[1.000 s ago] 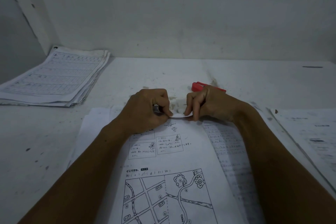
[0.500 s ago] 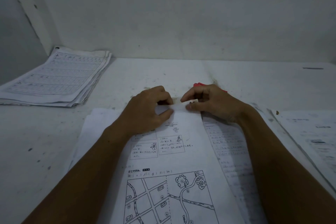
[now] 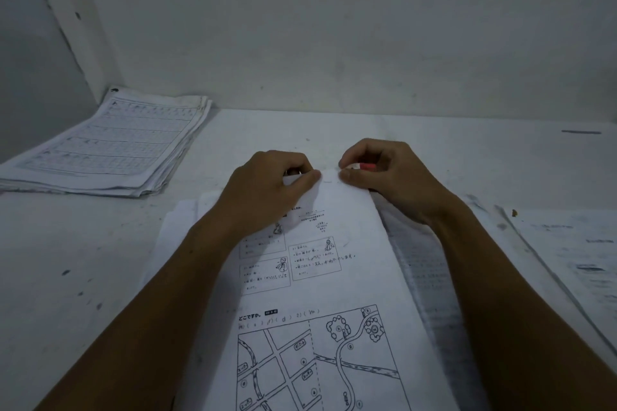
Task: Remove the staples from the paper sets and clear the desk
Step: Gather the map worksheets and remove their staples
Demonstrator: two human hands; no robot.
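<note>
Stapled white worksheet set (image 3: 334,277), printed with a street map and small boxed drawings, lay at the six o'clock middle of the pale, scuffed tabletop (image 3: 467,150), on top of other loose printed sheets (image 3: 430,270). Its top edge, folded over a second earlier, had been laid back flat, and a small pale mark that may be the staple (image 3: 328,181) sat on that edge between the two hands; whether it was lifted or still seated was too small to tell. That suggests the prying step was still in progress, not finished.

At ten o'clock a thick pile of ruled white papers (image 3: 110,147) rested against the wall, well apart from the work. At three o'clock another printed sheet (image 3: 574,253) lay flat.

Left hand (image 3: 270,190) pinched the top edge of the set with thumb and curled fingers, with something small and metallic-looking tucked under them. Right hand (image 3: 384,173) pinched the same edge just beside it, fingers curled. Behind the right hand's fingers a red plastic tool (image 3: 367,166) peeked out, mostly hidden, more so than before.
</note>
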